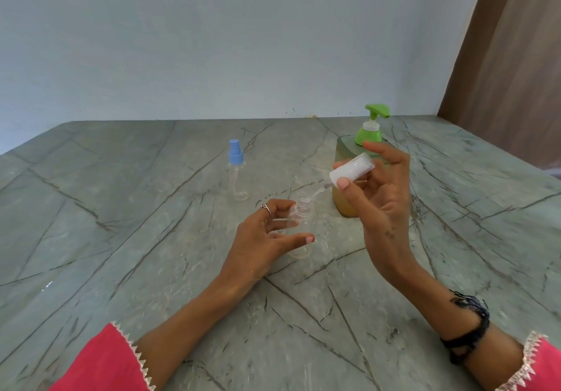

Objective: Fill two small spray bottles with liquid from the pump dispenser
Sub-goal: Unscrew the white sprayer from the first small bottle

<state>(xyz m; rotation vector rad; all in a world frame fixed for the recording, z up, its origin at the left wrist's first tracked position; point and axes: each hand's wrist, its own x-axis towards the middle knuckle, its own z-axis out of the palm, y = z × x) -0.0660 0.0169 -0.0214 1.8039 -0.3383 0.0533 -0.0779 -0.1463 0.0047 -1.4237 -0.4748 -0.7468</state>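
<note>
**Cap Off, Bottle Open**

Above the table [151, 208], the right hand [382, 205] pinches a white spray cap [350, 169], its thin tube pointing down at the open bottle [302, 229]. The left hand [267, 238] curls around that clear bottle, which stands upright. Just behind the right hand is the green pump bottle [368, 135]. Farther left stands a second bottle with a blue cap [236, 175].

We look from one head-worn wide-angle camera, forward and down across the table [121, 238] toward the wall [212, 41], close above both forearms; there is no second view sharing anything.
</note>
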